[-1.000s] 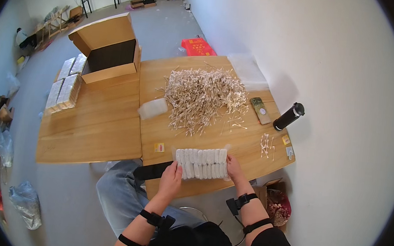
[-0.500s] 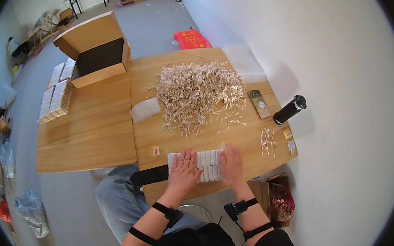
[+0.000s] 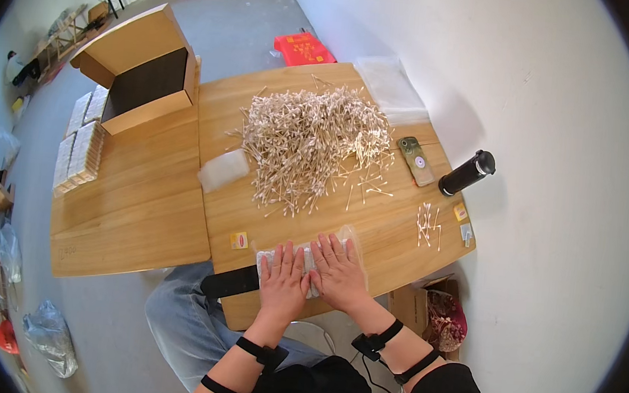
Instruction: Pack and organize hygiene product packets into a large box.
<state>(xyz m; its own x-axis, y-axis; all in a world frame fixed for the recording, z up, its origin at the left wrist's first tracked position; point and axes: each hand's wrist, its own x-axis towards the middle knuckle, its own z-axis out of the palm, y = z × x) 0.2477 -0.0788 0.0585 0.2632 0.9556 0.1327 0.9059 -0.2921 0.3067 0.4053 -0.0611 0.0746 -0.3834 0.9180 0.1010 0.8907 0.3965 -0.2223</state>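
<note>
Both of my hands lie flat, side by side, on a row of small white bundles (image 3: 307,256) inside a clear plastic bag (image 3: 358,254) at the table's near edge. My left hand (image 3: 283,283) covers the left part of the row, fingers stretched out. My right hand (image 3: 337,279) presses on the right part with its fingers spread, and the loose end of the bag shows beyond it. Most of the bundles are hidden under my palms. Beyond my hands lies a large heap of loose cotton swabs (image 3: 311,147).
An open cardboard box (image 3: 146,111) stands back left beside stacked white packs (image 3: 78,157). A phone (image 3: 415,160) and a black bottle (image 3: 467,174) are at the right. Near my left hand are a small yellow card (image 3: 239,240) and a black strip (image 3: 230,283). Clear bags (image 3: 225,171) lie beside the heap.
My right hand has moved left from the row's right end onto its top, next to my left hand. The view has shifted slightly.
</note>
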